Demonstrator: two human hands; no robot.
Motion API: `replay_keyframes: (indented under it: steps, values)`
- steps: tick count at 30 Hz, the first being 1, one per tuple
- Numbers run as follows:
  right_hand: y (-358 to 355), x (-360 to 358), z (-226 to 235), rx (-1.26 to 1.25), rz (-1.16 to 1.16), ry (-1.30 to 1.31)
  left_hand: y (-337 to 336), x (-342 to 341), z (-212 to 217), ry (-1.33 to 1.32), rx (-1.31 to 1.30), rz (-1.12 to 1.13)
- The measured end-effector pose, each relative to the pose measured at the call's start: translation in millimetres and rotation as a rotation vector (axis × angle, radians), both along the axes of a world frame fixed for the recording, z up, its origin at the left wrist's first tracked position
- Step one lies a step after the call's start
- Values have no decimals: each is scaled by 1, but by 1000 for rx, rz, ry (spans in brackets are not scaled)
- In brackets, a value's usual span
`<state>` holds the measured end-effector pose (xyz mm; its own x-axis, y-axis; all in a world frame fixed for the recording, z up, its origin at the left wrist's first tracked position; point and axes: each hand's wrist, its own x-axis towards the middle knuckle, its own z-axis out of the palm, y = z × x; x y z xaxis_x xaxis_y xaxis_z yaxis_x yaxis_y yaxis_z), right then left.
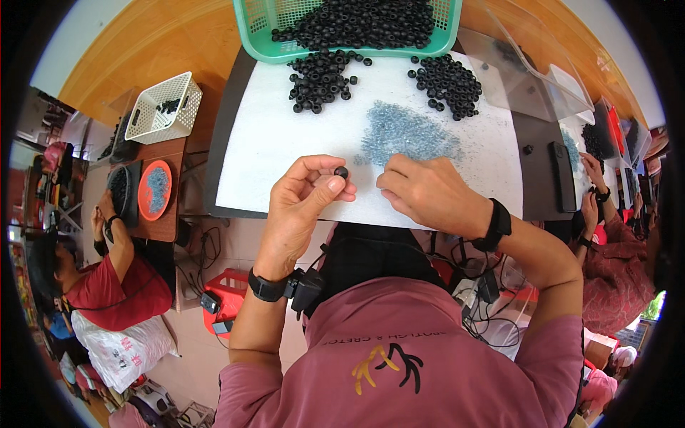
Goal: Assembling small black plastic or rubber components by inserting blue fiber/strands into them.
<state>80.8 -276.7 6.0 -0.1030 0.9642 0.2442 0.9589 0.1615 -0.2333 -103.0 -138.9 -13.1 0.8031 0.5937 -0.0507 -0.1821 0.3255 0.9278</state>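
1. Left hand (303,192): thumb and fingers pinched on 1 black bead (341,172), above white sheet (250,143).
2. Right hand (432,189): fingers curled beside blue bits (407,132); can't tell if holding any (tips hidden).
3. Done: 1 bead picked up.
4. Left: 2 black heaps, green basket (255,36) of black beads; looks far from finished.

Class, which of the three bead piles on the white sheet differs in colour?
The pale blue pile, just beyond the right hand; the left pile and the right pile, nearer the green basket, are black.
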Motion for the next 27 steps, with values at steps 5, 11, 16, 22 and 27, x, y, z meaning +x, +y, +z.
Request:
replay_keyframes:
  steps: [5,11,16,22,27]
  values:
    - [1,-1,10,-53,-66,347,-4,2,-3,-132,-173,-88]
    - [-12,-2,36,-158,-253,1028,-5,6,-6,-243,-345,-188]
    - [-15,-6,41,-119,-229,1174,-12,14,-5,-321,-449,-248]
    - [-21,-5,48,-141,-274,1271,-24,20,0,-213,-139,-173]
    - [-22,-7,44,-76,-256,1292,-29,26,4,-86,286,-62]
